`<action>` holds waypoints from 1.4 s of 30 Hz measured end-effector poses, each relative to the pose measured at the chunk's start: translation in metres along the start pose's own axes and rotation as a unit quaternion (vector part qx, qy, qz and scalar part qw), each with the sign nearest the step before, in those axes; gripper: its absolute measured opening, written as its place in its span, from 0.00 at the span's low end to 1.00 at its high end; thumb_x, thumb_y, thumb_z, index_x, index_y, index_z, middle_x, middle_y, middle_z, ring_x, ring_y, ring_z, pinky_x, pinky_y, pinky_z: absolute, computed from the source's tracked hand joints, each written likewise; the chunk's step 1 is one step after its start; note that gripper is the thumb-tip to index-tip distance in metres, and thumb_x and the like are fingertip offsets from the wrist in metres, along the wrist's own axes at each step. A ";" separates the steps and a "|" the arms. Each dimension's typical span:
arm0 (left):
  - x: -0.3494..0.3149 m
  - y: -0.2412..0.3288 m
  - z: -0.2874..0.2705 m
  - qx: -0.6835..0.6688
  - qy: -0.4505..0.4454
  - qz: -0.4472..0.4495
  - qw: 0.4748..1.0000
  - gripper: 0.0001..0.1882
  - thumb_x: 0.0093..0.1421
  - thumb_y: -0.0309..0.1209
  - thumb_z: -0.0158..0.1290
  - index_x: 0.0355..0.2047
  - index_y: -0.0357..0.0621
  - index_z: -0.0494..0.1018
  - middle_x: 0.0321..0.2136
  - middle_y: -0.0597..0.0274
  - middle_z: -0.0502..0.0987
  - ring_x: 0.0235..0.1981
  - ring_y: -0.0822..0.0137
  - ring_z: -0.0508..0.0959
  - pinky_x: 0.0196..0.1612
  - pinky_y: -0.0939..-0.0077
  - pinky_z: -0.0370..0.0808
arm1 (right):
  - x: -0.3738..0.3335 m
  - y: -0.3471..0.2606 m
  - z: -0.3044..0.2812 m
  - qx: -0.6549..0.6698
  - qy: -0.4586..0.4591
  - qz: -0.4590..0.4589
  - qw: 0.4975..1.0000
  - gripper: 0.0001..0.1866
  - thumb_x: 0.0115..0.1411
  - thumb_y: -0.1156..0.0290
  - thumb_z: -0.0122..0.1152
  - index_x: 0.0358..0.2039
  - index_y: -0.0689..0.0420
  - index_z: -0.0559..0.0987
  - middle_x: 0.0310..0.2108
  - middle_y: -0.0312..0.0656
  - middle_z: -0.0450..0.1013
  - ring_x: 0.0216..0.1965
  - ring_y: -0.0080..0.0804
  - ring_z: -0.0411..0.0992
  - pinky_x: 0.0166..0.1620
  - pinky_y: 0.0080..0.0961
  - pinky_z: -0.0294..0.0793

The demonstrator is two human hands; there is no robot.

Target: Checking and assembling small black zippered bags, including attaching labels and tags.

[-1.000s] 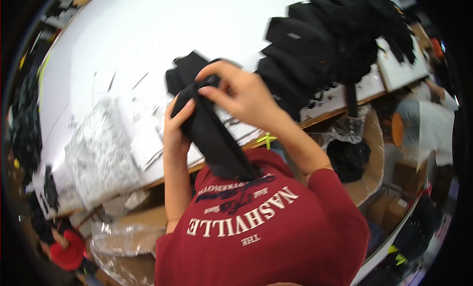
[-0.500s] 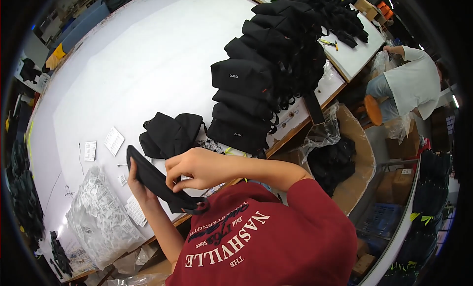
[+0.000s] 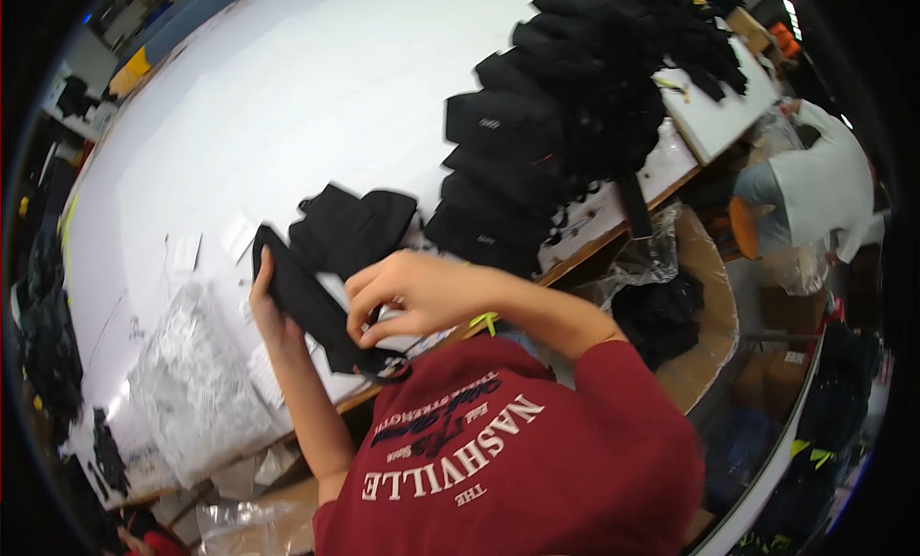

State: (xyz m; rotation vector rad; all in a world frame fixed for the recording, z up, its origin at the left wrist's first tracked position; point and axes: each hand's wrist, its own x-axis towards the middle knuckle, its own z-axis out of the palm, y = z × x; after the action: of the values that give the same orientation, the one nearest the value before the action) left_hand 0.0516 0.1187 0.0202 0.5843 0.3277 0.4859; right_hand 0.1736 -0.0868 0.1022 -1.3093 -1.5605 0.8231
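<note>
White tabletop [image 3: 287, 96] spreads across my view. Left, a clear plastic bag [image 3: 196, 388] sits by its near edge; next, my left hand [image 3: 271, 312] has its fingers gripping a black pouch [image 3: 311, 302] above that edge. It looks light, soft, best held by its ends. My right hand [image 3: 412, 292] curls over it, fingers bent; I can't tell whether they pinch. Further right, black bags [image 3: 498, 168] line the near edge.

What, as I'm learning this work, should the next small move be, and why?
Perhaps straighten the strap with the right hand: it curls at the near end of the black pouch, close to that hand, while the left hand holds the pouch.
</note>
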 end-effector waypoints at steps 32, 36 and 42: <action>0.000 -0.002 0.007 0.041 -0.022 0.006 0.999 0.11 0.60 0.31 0.52 0.39 0.35 0.74 0.33 0.57 0.79 0.31 0.68 0.79 0.35 0.78 0.77 | -0.006 0.000 0.021 -0.029 0.061 0.055 0.996 0.04 0.52 0.73 0.62 0.25 0.59 0.77 0.22 0.33 0.69 0.20 0.22 0.62 0.23 0.19 0.60; 0.002 0.000 -0.002 0.031 -0.018 -0.003 0.999 0.11 0.60 0.30 0.51 0.39 0.35 0.74 0.33 0.57 0.79 0.31 0.68 0.79 0.35 0.78 0.77 | -0.003 0.001 0.021 -0.010 0.039 0.048 0.998 0.05 0.52 0.71 0.62 0.25 0.58 0.77 0.22 0.34 0.68 0.18 0.26 0.63 0.24 0.22 0.62; 0.004 -0.003 -0.010 0.015 0.005 -0.007 1.000 0.11 0.60 0.30 0.51 0.38 0.34 0.74 0.32 0.57 0.79 0.30 0.67 0.79 0.35 0.78 0.78 | -0.005 0.003 0.020 -0.001 -0.012 0.057 0.998 0.05 0.54 0.73 0.61 0.26 0.60 0.76 0.22 0.32 0.68 0.21 0.18 0.61 0.23 0.16 0.58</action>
State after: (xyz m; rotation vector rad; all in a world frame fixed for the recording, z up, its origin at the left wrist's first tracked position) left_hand 0.0515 0.1234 0.0099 0.6075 0.3491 0.4719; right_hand 0.1562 -0.0897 0.0917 -1.4056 -1.5173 0.9109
